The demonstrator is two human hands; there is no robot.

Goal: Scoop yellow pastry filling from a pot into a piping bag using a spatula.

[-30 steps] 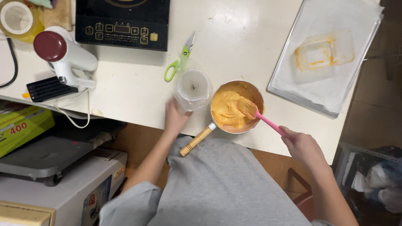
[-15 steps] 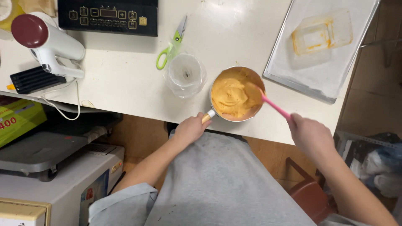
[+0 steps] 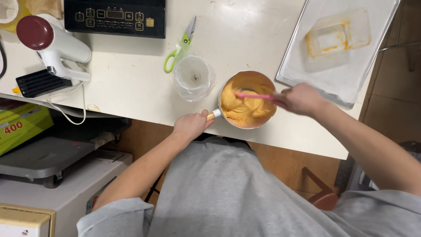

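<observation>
A small saucepan [image 3: 258,79] holding thick orange batter [image 3: 245,107] stands near the front edge of the white counter [image 3: 131,87]. My left hand [image 3: 190,126] grips its wooden handle at the counter's edge. Over the pan's right rim, my right hand [image 3: 300,98] holds a pink spatula [image 3: 254,95] whose blade lies in the batter. Just left of the pan stands a clear cup [image 3: 193,77] lined with a plastic bag.
Green-handled scissors [image 3: 177,48] lie behind the cup. A black induction cooker [image 3: 115,16] sits at the back, a white hand mixer [image 3: 52,44] at the left. A lined baking tray [image 3: 337,48] at the right carries a batter-smeared clear container [image 3: 335,37]. Boxes and a scale sit below left.
My left hand moved from the cup to the pan's handle. My right hand swung in over the pan's rim, carrying the spatula across the batter.
</observation>
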